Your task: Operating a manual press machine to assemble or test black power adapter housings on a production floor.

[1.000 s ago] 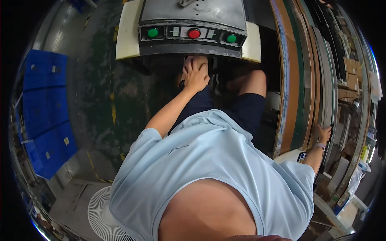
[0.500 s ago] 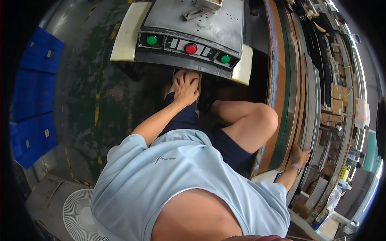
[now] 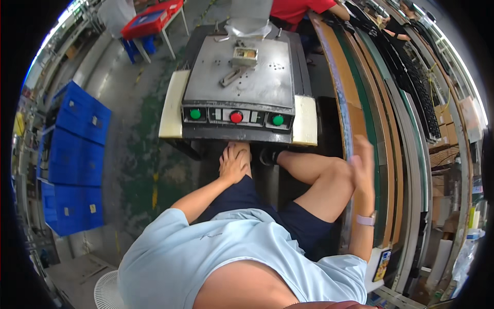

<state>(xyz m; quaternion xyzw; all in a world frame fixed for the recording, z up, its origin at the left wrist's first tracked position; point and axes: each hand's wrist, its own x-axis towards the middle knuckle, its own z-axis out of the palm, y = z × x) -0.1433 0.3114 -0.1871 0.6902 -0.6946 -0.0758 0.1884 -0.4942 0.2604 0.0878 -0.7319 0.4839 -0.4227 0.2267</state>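
Note:
My left hand rests on my left knee with its fingers apart, holding nothing. My right hand is raised beside my right knee, in front of the long bench. Motion blurs it, but its fingers look stretched out and nothing shows in it. Ahead of my knees stands a machine with a metal plate on top. Two green buttons flank a red button on its front panel. On the plate sit a small box-shaped metal fixture and a slotted metal bracket.
Pale pads cover the machine's front corners. The long bench runs along my right. A phone-like object lies at its near end. Stacked blue crates stand left, a white fan behind. A person in red is beyond the machine.
My right hand has left the far side of the bench at lower right and come up beside my right knee. My left hand stays on the left knee. The view has tilted up.

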